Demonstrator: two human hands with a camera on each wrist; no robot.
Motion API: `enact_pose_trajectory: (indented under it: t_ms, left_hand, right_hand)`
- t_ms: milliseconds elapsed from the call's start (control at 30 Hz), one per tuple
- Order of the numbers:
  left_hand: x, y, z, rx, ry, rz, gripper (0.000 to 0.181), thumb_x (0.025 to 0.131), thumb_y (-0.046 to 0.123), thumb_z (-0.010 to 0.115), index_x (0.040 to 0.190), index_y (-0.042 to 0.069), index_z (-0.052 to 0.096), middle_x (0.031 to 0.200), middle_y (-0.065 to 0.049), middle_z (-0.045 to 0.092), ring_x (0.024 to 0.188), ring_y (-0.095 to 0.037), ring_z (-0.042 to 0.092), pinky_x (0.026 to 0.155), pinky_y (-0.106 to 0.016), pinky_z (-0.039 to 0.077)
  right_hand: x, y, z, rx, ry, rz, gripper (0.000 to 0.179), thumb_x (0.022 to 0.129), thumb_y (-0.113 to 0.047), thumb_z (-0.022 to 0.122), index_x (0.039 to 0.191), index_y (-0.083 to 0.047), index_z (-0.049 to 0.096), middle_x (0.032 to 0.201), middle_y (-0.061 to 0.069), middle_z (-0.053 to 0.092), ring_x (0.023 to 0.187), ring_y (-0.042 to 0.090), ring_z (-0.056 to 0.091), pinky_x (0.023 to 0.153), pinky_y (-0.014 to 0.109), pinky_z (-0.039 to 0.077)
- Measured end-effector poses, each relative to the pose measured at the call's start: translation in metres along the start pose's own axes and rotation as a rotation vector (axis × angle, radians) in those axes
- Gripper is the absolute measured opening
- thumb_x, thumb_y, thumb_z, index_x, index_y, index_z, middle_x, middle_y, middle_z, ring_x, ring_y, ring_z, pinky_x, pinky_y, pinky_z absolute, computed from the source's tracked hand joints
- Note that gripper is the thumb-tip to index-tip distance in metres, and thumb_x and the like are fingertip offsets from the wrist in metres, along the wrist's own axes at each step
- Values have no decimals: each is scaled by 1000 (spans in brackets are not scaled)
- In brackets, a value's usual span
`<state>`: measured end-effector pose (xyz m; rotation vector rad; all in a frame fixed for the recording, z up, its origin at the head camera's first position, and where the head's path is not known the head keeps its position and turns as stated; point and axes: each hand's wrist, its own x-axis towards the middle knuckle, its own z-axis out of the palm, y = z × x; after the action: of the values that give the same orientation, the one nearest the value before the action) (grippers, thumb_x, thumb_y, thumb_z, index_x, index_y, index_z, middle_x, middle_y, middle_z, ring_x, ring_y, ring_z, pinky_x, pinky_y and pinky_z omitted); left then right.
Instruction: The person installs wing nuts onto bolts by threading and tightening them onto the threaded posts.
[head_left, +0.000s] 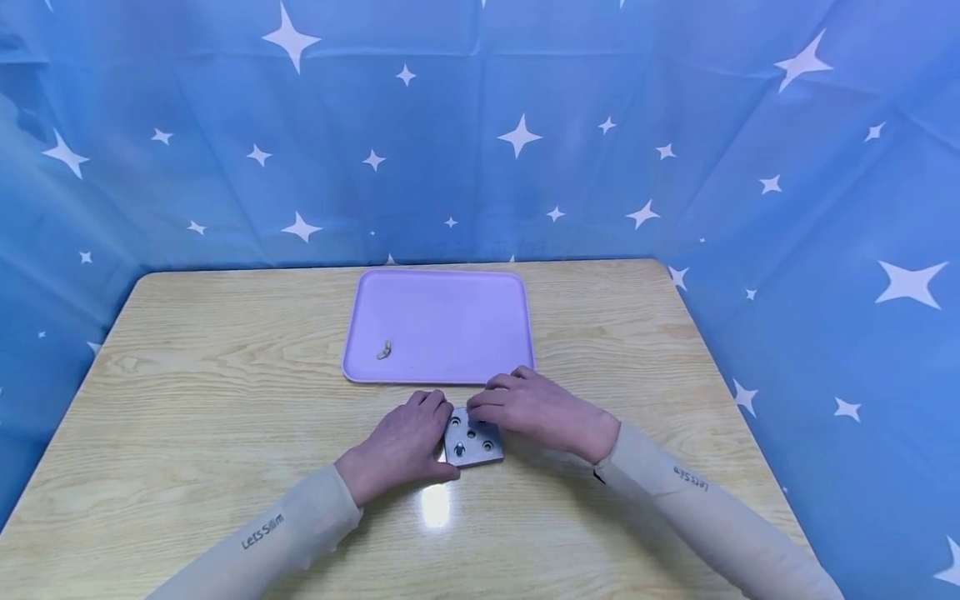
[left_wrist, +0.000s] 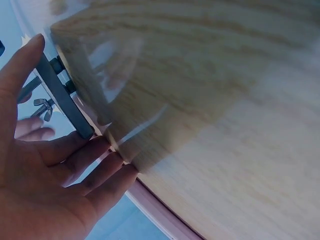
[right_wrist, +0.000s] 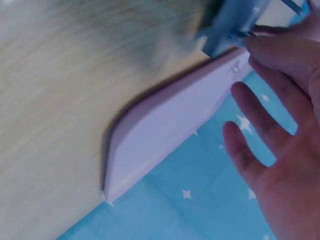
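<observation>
A square grey metal plate (head_left: 474,457) with several holes lies between my hands, tilted in the left wrist view. Short bolts pass through it; one threaded bolt (head_left: 460,448) stands up near its front left corner. My left hand (head_left: 408,442) grips the plate by its edges, thumb at the near edge and fingers at the far left. On a second bolt sits a wing nut (left_wrist: 45,107), largely covered in the head view. My right hand (head_left: 532,412) reaches over the plate's far right corner, thumb and forefinger pinching at the wing nut, its other fingers spread.
Behind the plate lies a shallow purple tray (head_left: 450,321) with small metal pieces (head_left: 385,350) at its front left. The wooden table (head_left: 225,358) is bounded at the back and sides by a blue star-patterned curtain (head_left: 450,125).
</observation>
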<state>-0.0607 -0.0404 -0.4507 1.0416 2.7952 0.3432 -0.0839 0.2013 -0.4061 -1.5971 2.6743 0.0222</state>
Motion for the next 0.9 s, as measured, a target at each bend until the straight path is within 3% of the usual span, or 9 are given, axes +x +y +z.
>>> enact_pose_trajectory:
  t_ms: [300,500,667,900]
  left_hand:
    - [1,-1,2,-20,-4,-15,75,69,61,88,111,6,61,102,-3,51,98,-24,55,76,-38,55]
    - [0,-1,2,-14,-4,-21,74,69,61,88,110,6,61,101,-3,51,96,-23,54,76,-37,54]
    - [0,0,2,-20,-1,-22,74,69,60,88,111,6,61,102,-3,51,97,-24,54,75,-37,54]
    - [-1,0,2,-29,5,-22,73,69,58,89,110,6,61,101,-3,51,97,-23,54,74,-37,54]
  right_hand:
    - [3,2,8,-134,37,-71,31,93,-12,75,122,-23,74,122,-10,71,109,13,61,84,32,46]
    - [7,0,15,-195,103,-60,18,91,-11,75,104,-22,73,102,-10,71,94,14,61,81,33,44]
    - [11,-7,24,-163,154,13,11,89,-10,75,96,-16,70,89,-5,66,82,16,59,71,31,44]
    - [17,-22,33,29,289,213,13,90,-10,75,83,-9,64,74,0,61,63,16,55,57,30,43]
